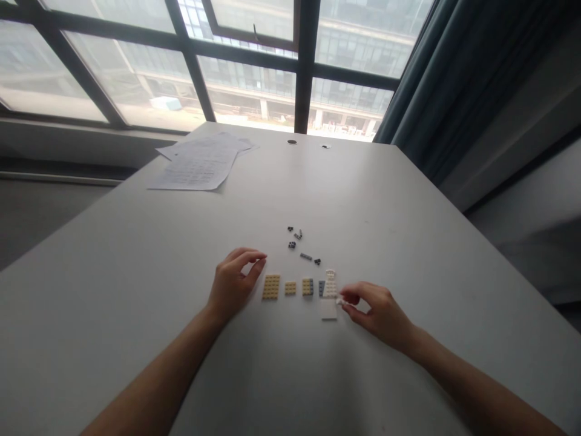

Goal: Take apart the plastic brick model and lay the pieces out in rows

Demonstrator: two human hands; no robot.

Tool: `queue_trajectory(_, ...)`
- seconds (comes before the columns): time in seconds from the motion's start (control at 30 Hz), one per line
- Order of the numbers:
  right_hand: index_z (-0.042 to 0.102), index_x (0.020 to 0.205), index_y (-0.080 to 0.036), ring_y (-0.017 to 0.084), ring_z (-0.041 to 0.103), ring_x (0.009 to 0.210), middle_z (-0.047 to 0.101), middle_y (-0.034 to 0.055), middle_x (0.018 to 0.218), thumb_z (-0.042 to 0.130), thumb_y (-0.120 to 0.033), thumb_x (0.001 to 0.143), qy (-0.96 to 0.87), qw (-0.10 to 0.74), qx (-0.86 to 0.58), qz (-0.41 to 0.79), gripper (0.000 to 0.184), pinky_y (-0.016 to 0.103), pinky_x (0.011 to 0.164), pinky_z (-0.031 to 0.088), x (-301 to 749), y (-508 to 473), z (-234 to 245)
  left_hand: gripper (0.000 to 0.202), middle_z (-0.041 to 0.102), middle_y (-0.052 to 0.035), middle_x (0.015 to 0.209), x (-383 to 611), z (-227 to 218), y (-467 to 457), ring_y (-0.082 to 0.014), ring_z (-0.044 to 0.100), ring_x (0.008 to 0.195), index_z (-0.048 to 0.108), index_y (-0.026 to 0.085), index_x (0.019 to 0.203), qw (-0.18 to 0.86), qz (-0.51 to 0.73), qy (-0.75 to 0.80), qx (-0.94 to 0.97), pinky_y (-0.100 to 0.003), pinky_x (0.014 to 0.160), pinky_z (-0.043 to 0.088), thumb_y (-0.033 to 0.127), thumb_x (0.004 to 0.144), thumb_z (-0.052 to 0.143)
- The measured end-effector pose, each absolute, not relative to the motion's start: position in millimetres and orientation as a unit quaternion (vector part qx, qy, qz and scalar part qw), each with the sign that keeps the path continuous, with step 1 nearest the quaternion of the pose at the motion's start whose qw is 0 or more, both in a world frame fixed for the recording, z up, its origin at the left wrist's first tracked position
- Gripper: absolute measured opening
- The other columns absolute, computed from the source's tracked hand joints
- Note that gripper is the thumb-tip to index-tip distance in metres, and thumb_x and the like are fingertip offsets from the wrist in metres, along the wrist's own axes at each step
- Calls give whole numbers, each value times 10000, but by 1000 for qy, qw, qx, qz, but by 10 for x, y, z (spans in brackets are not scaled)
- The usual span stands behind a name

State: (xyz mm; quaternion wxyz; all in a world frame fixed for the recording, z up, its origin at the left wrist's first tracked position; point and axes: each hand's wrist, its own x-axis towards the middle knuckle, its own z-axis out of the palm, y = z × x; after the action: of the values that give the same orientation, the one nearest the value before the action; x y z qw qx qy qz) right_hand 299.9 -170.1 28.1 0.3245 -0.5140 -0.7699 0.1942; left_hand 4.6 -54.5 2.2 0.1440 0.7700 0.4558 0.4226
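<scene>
My right hand (374, 312) pinches a small white building-brick piece (340, 301) between thumb and fingertips, at the right edge of the row of pieces. Close by it lie a white studded plate (330, 287), a small dark grey piece (321, 288) and a smooth white plate (329, 310). My left hand (238, 275) rests on the table with thumb and index tips drawn together; nothing shows between them. Nearest to it is a large tan studded plate (271, 287). Rightward follow a smaller tan plate (290, 288) and a tan plate (305, 286) with grey along its right side.
Beyond the row lie several small dark pieces (292, 245) and a grey strip (305, 257). Printed papers (195, 166) spread over the far left of the white table (318, 194). Windows stand behind it, and a dark curtain (426, 85) hangs at the right.
</scene>
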Motion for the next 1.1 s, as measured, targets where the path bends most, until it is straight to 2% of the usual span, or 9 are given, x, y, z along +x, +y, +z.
queue_trajectory(0.1, 622, 880, -212, 144, 612, 717, 675, 26, 778, 563, -135, 861, -804, 324, -466, 177, 100, 258, 671, 500, 2981, -1877, 221, 153, 675, -33, 913, 48, 25, -550, -156, 618, 826, 690, 196, 869, 140, 422, 459, 769, -267, 755, 514, 294, 852, 573)
queue_trajectory(0.3, 602, 926, -211, 161, 597, 744, 676, 48, 810, 529, -133, 893, -853, 303, -403, 132, 112, 275, 677, 492, 2926, -2007, 103, 156, 677, -38, 908, 48, 23, -548, -164, 628, 830, 690, 197, 867, 139, 420, 455, 773, -281, 762, 523, 295, 844, 570)
queue_trajectory(0.77, 619, 987, -217, 173, 582, 769, 678, 54, 874, 536, -141, 887, -859, 289, -411, 99, 150, 302, 696, 485, 2894, -1981, 90, 158, 678, -38, 898, 58, 41, -553, -167, 629, 849, 683, 198, 868, 134, 421, 443, 780, -295, 809, 513, 289, 858, 554)
queue_trajectory(0.97, 652, 962, -233, 188, 600, 831, 681, 55, 895, 567, -194, 885, -808, 342, -470, 100, 121, 329, 750, 505, 2926, -1703, 198, 171, 683, -47, 900, 62, 49, -559, -170, 624, 841, 689, 193, 865, 130, 415, 447, 782, -307, 801, 517, 295, 854, 552)
queue_trajectory(1.1, 677, 968, -232, 214, 581, 924, 673, 57, 956, 626, -218, 849, -767, 317, -550, 95, 130, 365, 835, 483, 2771, -1311, 266, 169, 681, -44, 906, 66, 66, -571, -174, 623, 846, 685, 201, 853, 138, 414, 450, 779, -280, 728, 529, 296, 855, 545)
